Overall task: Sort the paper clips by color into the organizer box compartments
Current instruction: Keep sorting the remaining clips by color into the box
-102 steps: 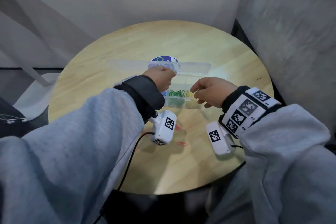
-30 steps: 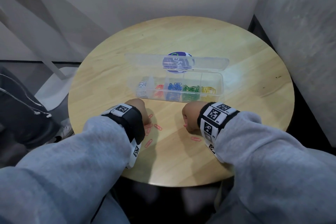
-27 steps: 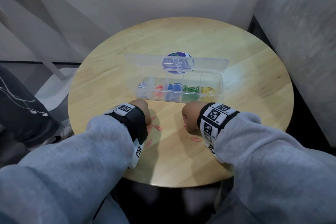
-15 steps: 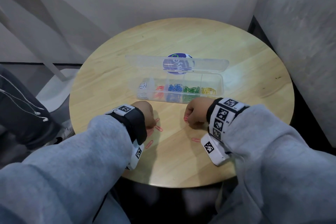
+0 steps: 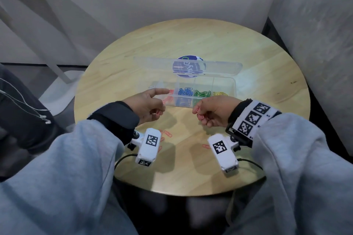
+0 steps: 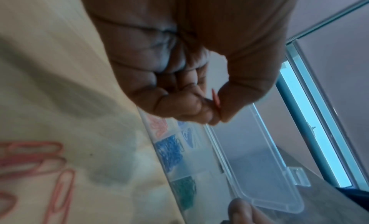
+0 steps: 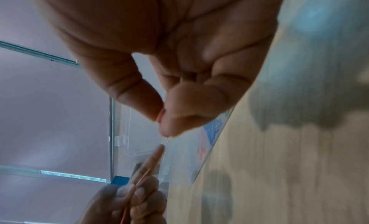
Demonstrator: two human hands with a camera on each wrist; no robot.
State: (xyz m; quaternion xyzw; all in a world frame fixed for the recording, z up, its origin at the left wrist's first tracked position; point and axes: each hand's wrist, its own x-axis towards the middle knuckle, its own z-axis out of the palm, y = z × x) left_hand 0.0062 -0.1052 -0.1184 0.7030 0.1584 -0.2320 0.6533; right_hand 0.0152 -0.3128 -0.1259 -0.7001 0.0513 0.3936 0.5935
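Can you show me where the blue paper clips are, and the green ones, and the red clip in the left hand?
blue paper clips point(image 5: 185, 92), head view, middle of the blue pile in the box.
green paper clips point(image 5: 202, 93), head view, middle of the green pile.
red clip point(image 6: 216, 100), left wrist view, its edge between thumb and finger.

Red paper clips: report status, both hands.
Left hand and right hand each pinch red paper clips. Clear plastic organizer box open ahead. More on round wooden table.
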